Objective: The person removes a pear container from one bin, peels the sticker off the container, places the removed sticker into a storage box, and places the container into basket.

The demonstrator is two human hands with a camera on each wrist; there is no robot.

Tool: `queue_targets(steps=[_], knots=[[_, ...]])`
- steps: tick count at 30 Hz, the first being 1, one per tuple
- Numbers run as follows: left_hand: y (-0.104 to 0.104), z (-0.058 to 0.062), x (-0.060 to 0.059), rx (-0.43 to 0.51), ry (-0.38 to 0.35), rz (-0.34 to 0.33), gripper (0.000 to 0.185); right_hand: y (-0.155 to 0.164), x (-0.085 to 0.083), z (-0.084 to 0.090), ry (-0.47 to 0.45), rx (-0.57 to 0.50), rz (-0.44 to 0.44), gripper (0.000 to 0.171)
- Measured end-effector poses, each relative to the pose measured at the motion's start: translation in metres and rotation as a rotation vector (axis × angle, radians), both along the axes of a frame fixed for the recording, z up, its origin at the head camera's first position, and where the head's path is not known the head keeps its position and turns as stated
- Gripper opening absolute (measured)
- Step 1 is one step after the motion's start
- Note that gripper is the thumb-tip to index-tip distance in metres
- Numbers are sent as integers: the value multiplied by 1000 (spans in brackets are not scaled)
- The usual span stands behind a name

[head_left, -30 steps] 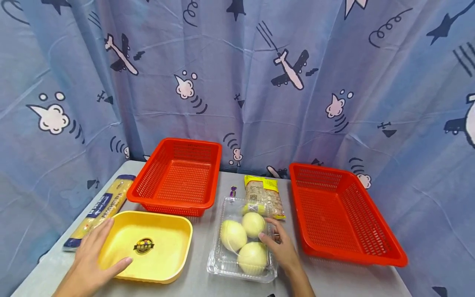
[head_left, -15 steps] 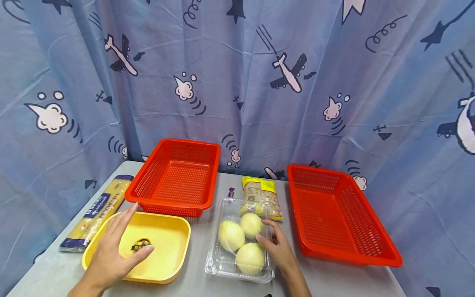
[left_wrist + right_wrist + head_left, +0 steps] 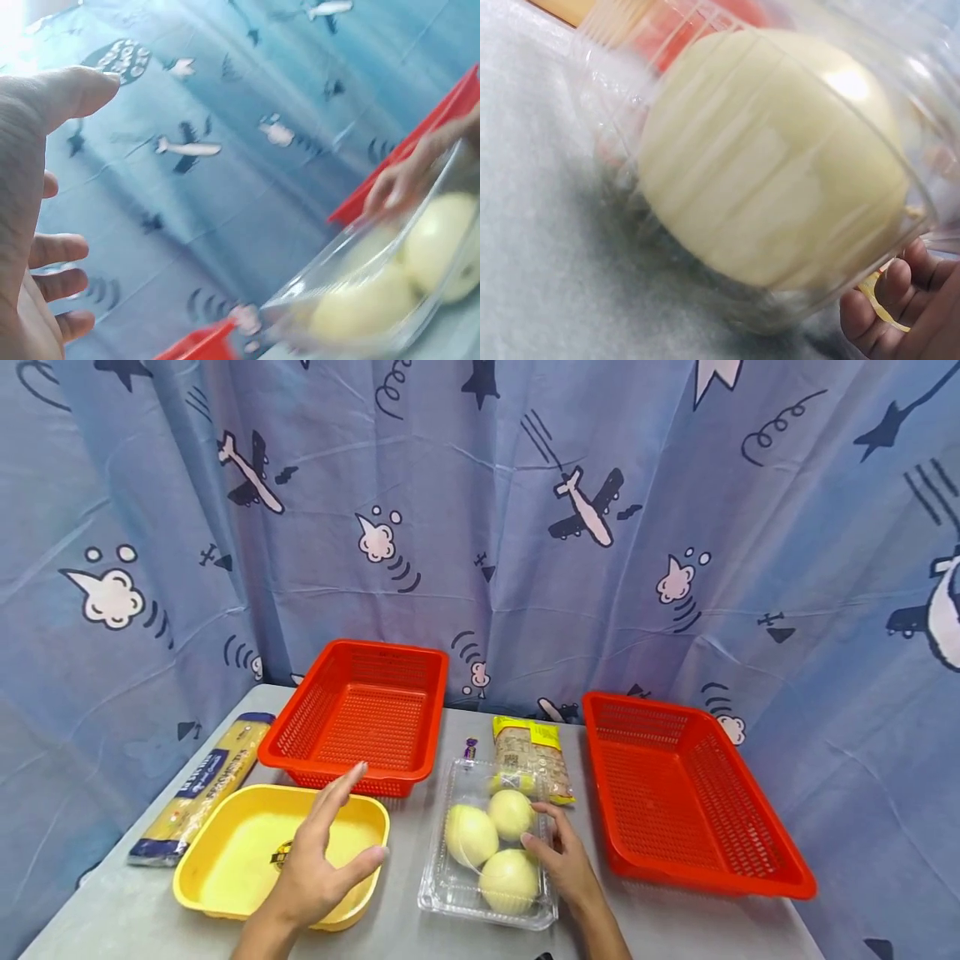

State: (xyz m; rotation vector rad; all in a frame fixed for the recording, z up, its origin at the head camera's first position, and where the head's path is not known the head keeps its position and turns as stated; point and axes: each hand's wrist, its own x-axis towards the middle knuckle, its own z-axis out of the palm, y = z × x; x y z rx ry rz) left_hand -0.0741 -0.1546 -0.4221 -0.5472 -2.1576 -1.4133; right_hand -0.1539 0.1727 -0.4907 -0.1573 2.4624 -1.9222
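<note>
A clear plastic box (image 3: 450, 893) with three pale yellow round fruits (image 3: 471, 835) lies at the table's front centre. My right hand (image 3: 561, 860) grips its right edge, thumb on the lid and fingers curled under the rim. The right wrist view shows one fruit (image 3: 772, 165) close up through the box wall (image 3: 615, 172), with the right hand's fingers (image 3: 889, 300) curled below. My left hand (image 3: 322, 852) hovers open above the yellow tray (image 3: 217, 877), fingers straight, holding nothing. In the left wrist view the left hand (image 3: 30, 225) is spread, the box (image 3: 360, 300) lying ahead.
A red basket (image 3: 360, 718) stands behind the yellow tray and a larger red basket (image 3: 690, 793) at the right. A spaghetti pack (image 3: 202, 785) lies at the left edge. A yellow noodle packet (image 3: 532, 760) and a small purple item (image 3: 470, 747) lie behind the box. A blue curtain (image 3: 525, 568) hangs around.
My left hand lifted off the yellow tray's left rim and moved right across it toward the clear box. The right hand stayed on the box.
</note>
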Motion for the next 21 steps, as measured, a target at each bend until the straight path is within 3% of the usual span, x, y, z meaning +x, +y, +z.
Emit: queue_targets(steps=[4,10,16,21], knots=[[26,-7,-9,22,-28,-39,83,3,-4,-12,26,24,-8,47],[55,-23,-25,84,-62,-82,78,3,-6,-12,18,30,-8,48],[71,-40,-35,135,-169,-97,76,3,-8,-12,-19,14,6,49],[78,-55,-41,104,-262,-89,77,2,-6,-13,-9,12,11,49]])
